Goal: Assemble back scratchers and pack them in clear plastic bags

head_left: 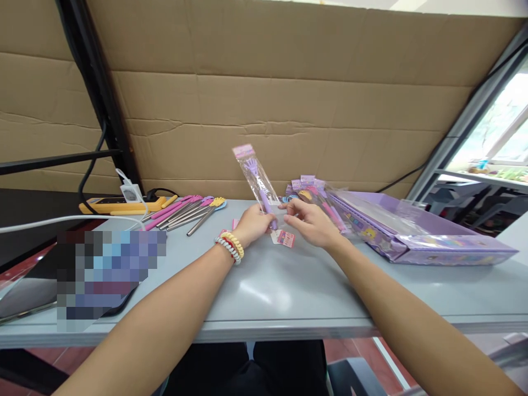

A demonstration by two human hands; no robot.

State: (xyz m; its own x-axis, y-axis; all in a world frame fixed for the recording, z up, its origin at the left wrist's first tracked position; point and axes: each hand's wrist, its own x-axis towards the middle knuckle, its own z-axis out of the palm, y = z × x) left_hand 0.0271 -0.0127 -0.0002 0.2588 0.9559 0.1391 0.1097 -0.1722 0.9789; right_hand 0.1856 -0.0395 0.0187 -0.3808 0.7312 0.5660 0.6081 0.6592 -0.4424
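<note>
A purple hand-shaped back scratcher (264, 193) lies inside a clear plastic bag (251, 179) with a pink header, tilted up and leftward over the table. My left hand (256, 224), wearing beaded bracelets at the wrist, is closed round the bag's lower end and the scratcher's handle. My right hand (309, 220) is at the bag's lower right edge, fingers curled and seemingly pinching the plastic; the fingertips are partly hard to make out. Just below both hands a small pink and white printed card (284, 237) rests on the table.
Unbagged back scratchers (198, 208) in several colours lie at left by a yellow power strip (124, 205). Bagged ones (324, 206) are piled at right, against an open purple box (437, 250). A blurred-out device (111, 275) sits front left. Cardboard (280, 110) walls the back.
</note>
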